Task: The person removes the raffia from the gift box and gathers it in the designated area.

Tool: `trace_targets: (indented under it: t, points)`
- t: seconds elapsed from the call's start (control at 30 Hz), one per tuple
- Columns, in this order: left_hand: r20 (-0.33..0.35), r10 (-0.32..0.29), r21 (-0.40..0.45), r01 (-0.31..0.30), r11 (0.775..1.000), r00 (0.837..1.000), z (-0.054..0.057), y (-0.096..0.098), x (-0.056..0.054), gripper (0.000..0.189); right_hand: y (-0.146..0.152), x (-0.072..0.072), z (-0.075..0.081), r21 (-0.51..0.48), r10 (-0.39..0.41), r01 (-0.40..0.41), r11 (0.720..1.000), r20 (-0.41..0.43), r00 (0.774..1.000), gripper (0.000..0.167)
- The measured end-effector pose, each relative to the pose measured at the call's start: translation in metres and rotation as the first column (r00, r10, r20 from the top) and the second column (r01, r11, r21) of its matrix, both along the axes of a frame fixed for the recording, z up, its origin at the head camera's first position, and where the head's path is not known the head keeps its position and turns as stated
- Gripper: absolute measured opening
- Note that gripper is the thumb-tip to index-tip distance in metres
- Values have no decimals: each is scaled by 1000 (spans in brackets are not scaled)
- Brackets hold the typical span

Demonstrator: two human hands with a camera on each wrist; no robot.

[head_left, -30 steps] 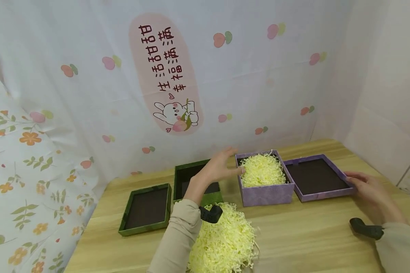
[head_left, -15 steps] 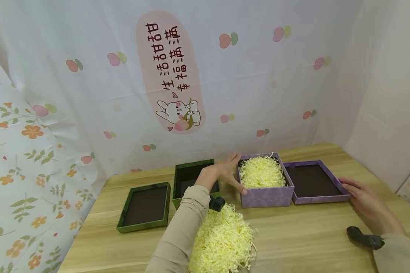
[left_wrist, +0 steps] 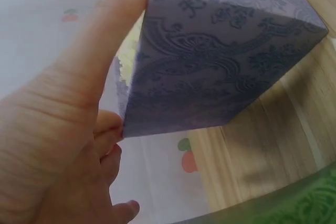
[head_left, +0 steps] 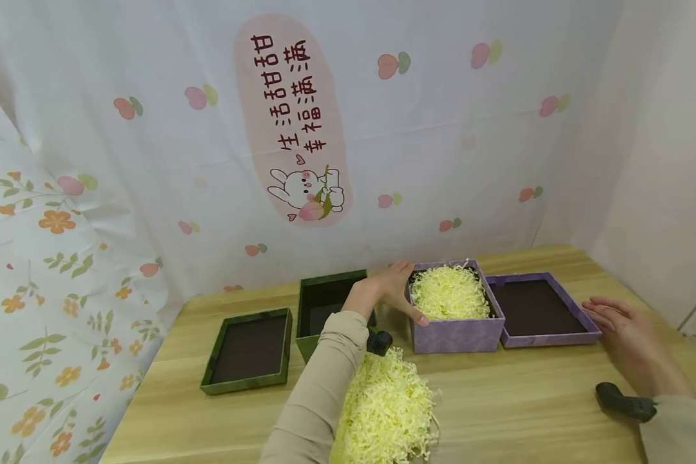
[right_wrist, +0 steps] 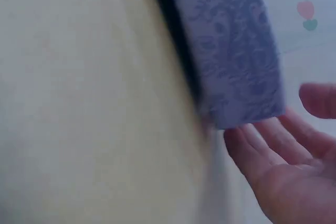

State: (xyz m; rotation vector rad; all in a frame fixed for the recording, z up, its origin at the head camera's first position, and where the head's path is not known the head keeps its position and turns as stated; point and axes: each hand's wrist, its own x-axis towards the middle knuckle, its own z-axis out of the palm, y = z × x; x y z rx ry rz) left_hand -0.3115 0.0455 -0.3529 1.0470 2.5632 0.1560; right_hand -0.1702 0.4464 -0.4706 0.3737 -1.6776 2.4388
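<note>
A purple box [head_left: 457, 336] filled with pale yellow shredded paper [head_left: 449, 293] stands on the table. My left hand [head_left: 390, 289] spans its left side, thumb on the front corner and fingers at the back corner. In the left wrist view the thumb and one finger touch the patterned box [left_wrist: 194, 61], while other fingers hang free. Right of the box lies a shallow purple lid [head_left: 536, 309], inside up. My right hand [head_left: 629, 335] is at the lid's right edge, fingertips against it in the right wrist view, thumb held apart.
Left of the purple box stands a deep green box [head_left: 325, 309], partly behind my left arm. A shallow green lid [head_left: 248, 351] lies farther left. A heap of loose yellow shredded paper [head_left: 388, 412] sits in front. A printed curtain [head_left: 209, 161] hangs behind the table.
My left hand has come from above the purple box's left rim to hold its left side. The right hand stays at the lid's right edge, its fingers now straighter.
</note>
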Motion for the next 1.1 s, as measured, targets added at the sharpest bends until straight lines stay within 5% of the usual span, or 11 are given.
trace_targets:
  t: [0.27,0.4,0.47,0.53,0.63,0.73,0.93,1.1]
  points:
    - [10,-5,-20,5,1000,1000,1,3,1,117,-42,-1,66,172,-233,245,954,-86,969,24]
    - [30,1,-14,-1,1000,1000,2,4,3,116,-89,-15,102,307,-201,266,914,-228,953,25]
    - [42,12,-8,-12,1000,999,2,3,3,116,-115,-26,117,442,-146,254,860,-263,954,25]
    - [41,23,-12,-23,1000,999,2,2,3,117,-140,-38,128,606,-52,196,771,-247,968,27]
    - [59,48,-4,-48,999,997,2,0,2,118,-171,-57,135,821,81,59,568,-127,989,33]
    - [67,65,-10,-64,998,996,2,0,2,119,-190,-75,130,918,172,-65,392,-4,985,45]
    - [68,49,-18,-47,999,996,1,1,1,117,-215,-92,120,979,135,-178,104,163,977,79]
    - [81,44,5,-44,999,996,1,1,0,116,-227,-100,111,966,54,-246,-79,251,967,92]
